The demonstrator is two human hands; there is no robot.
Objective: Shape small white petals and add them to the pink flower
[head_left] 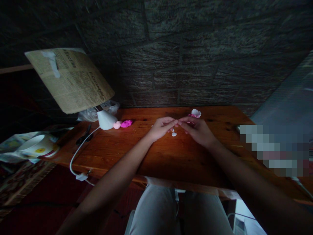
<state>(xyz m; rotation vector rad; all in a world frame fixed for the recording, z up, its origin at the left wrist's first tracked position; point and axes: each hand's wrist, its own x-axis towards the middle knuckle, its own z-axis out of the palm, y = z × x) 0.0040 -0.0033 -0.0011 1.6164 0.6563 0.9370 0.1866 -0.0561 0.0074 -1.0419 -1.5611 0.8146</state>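
My left hand [163, 127] and my right hand [197, 130] meet above the wooden table [168, 160], fingertips touching. Both are closed in a pinch, and whatever lies between the fingertips is too small or hidden to make out. Just below the fingertips a small white piece [174, 134] rests on the wood, with a smaller white bit partly covered by my fingers. Behind my right hand stands a white and pink crumpled thing [196, 113], partly hidden. Farther left, a pale pink lump [117, 124] and a bright magenta lump [126, 123] sit side by side, looking like soft clay.
A lamp with a newspaper-print shade [73, 80] and white base [105, 120] stands at the left, its white cord [73, 160] running over the front edge. Black scissors [84, 137] lie near it. A white paper bucket [39, 146] is far left. A stone-patterned wall [166, 58] rises behind.
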